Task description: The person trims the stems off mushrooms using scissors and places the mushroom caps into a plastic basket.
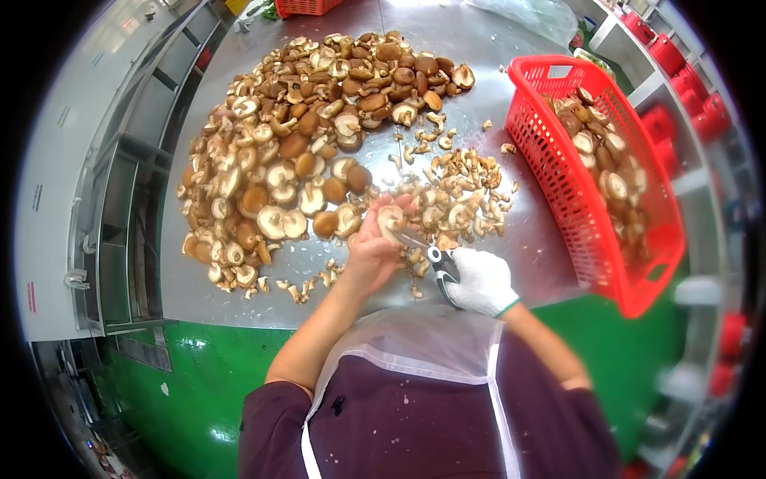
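Note:
My bare left hand is closed around a shiitake mushroom, its pale underside and stem turned toward the right. In a white glove, my right hand grips scissors with black and white handles. The blades reach the mushroom near its stem; whether they are open or closed I cannot make out. Just beyond both hands lies a pile of cut stems. A large heap of whole shiitake mushrooms, brown caps and pale gills mixed, spreads over the metal table to the left and far side.
A red plastic basket holding mushroom caps stands at the right edge of the steel table. Clear plastic and another red basket are at the far end. Shelves with red containers line the right side.

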`<act>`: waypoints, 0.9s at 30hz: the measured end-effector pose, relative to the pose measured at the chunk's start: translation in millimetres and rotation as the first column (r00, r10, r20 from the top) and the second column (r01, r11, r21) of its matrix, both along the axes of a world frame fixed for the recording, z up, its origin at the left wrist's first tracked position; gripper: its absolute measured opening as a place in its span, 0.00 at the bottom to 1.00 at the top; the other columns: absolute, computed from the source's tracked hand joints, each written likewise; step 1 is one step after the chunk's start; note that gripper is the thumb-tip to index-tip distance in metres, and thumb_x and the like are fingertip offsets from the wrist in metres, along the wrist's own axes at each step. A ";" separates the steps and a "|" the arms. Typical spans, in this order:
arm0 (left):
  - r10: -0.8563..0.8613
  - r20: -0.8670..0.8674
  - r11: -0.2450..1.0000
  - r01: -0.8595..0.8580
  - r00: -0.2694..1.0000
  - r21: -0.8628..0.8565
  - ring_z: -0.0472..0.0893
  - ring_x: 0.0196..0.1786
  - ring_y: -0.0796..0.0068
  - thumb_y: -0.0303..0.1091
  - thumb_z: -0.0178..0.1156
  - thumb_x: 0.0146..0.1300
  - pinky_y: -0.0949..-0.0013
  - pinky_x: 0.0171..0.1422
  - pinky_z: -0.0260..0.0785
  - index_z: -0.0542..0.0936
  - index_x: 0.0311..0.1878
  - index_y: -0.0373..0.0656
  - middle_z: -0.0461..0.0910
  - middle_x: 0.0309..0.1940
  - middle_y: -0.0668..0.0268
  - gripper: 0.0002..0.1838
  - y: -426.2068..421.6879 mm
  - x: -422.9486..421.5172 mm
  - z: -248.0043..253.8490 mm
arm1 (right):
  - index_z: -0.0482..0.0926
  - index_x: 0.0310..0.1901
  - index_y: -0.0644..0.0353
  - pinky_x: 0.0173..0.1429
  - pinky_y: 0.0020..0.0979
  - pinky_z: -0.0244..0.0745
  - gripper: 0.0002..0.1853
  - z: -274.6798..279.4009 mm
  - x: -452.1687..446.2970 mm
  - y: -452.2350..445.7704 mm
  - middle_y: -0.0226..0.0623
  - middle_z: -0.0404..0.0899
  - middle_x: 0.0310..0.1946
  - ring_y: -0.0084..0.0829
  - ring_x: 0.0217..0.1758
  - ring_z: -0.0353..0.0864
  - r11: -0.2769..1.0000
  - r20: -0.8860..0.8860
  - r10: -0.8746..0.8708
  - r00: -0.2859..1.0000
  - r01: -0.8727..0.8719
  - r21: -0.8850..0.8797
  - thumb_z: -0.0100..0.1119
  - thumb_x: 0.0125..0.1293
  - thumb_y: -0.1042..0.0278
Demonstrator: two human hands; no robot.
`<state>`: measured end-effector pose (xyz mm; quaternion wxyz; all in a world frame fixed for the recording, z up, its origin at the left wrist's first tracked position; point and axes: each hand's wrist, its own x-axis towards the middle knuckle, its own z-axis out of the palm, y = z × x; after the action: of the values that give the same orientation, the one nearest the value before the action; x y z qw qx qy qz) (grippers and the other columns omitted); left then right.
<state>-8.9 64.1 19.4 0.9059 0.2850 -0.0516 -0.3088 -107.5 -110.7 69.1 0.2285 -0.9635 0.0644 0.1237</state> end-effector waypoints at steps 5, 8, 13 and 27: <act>0.023 -0.003 0.999 -0.023 1.000 0.040 0.63 0.70 0.61 0.12 0.44 0.43 0.59 0.71 0.62 0.57 0.66 0.42 0.61 0.68 0.55 0.41 -9.3 -6.4 4.7 | 0.76 0.32 0.57 0.39 0.47 0.75 0.15 0.0 -3.8 2.0 0.47 0.80 0.29 0.50 0.34 0.81 1.000 0.010 -0.005 1.000 0.005 -0.018 0.56 0.58 0.52; 0.034 0.005 0.996 -0.035 0.999 0.085 0.63 0.70 0.62 0.12 0.42 0.42 0.59 0.71 0.62 0.57 0.66 0.42 0.61 0.68 0.56 0.41 -13.4 -9.5 12.2 | 0.77 0.29 0.57 0.37 0.47 0.76 0.14 -1.7 -7.5 3.0 0.47 0.80 0.26 0.51 0.30 0.81 0.999 0.049 0.003 0.999 -0.001 -0.036 0.56 0.58 0.53; 0.045 0.009 0.990 -0.046 0.999 0.133 0.64 0.70 0.61 0.13 0.42 0.41 0.60 0.70 0.63 0.58 0.66 0.41 0.62 0.67 0.55 0.40 -12.7 -11.5 14.7 | 0.78 0.26 0.55 0.33 0.46 0.75 0.14 -11.7 -10.6 -0.9 0.45 0.80 0.23 0.50 0.27 0.80 0.999 0.128 0.034 0.991 -0.029 -0.042 0.54 0.60 0.54; 0.123 -0.303 0.911 0.013 0.945 0.411 0.76 0.57 0.54 0.31 0.46 0.69 0.56 0.52 0.76 0.65 0.57 0.38 0.72 0.55 0.51 0.15 -20.0 28.7 -14.9 | 0.77 0.31 0.58 0.35 0.39 0.72 0.15 -110.2 -46.6 -40.8 0.42 0.77 0.23 0.43 0.27 0.77 0.846 0.177 -0.289 0.941 0.164 0.507 0.62 0.60 0.53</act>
<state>19.7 44.1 4.6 0.8310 0.4146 0.1710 -0.3290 -154.1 -151.5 -41.1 0.4817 -0.8685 0.1166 -0.0128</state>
